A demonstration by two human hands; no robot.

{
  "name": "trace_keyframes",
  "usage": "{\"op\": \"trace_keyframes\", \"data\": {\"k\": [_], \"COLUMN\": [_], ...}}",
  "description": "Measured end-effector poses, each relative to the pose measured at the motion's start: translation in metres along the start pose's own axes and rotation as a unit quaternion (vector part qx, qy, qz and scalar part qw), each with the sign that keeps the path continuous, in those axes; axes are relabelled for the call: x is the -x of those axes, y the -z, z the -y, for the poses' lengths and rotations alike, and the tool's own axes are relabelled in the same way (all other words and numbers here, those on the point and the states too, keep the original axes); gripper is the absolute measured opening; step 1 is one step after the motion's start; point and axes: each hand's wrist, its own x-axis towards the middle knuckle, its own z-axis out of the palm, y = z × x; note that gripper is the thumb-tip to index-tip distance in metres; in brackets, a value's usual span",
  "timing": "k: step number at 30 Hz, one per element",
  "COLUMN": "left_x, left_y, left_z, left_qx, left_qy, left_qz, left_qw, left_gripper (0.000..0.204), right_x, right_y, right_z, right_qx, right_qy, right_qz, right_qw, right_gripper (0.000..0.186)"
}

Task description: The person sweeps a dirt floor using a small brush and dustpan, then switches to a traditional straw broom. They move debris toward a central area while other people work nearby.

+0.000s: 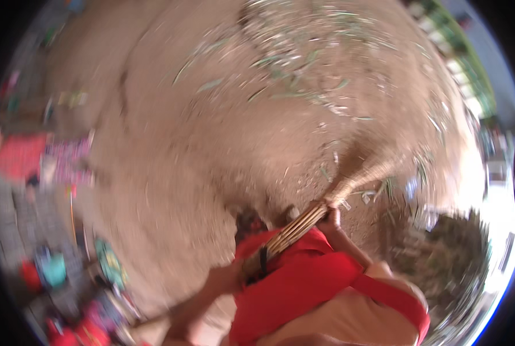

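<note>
A long broom [300,226] of bundled thin sticks crosses in front of me, slanting from lower left to upper right. My left hand [244,275] is closed round its near end, beside a dark band tied about the sticks. Farther along, my right hand [330,217] grips the bundle where it begins to fan out. The spread tip [378,172] is smeared by motion and reaches down to the bare earth. Scattered leaves and litter [303,69] lie on the ground ahead of it. Red cloth [303,277] covers my body just below the broom.
A dark heap of dry plant matter [444,254] stands at the right. On the left, a person in a red top [22,157] is near a paved strip [9,213]. Green and red containers [51,270] and a teal-green bundle [110,265] lie at lower left.
</note>
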Motion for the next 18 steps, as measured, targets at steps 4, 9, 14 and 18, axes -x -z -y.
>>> {"op": "trace_keyframes", "data": {"k": [4,9,14,18], "left_x": [0.047,0.055,0.076,0.054], "left_y": [0.005,-0.001,0.039,0.087], "left_z": [0.043,0.075,0.087,0.075], "left_qx": [0.122,0.203,0.349,0.452], "left_qy": [0.091,0.16,0.286,0.283], "left_qz": [0.006,-0.041,-0.133,-0.155], "left_qw": [0.988,0.965,0.883,0.831], "left_gripper": [0.058,0.058,0.058,0.06], "right_x": [-0.077,-0.139,-0.208,-0.268], "right_y": [-0.088,-0.136,-0.242,-0.269], "right_z": [-0.1,-0.21,-0.318,-0.352], "right_qx": [0.139,0.177,0.303,0.407], "right_qy": [-0.16,-0.198,-0.257,-0.289], "right_qz": [-0.138,-0.074,-0.064,-0.088], "right_qw": [0.968,0.961,0.915,0.862], "right_gripper": [0.033,0.03,0.027,0.031]}}
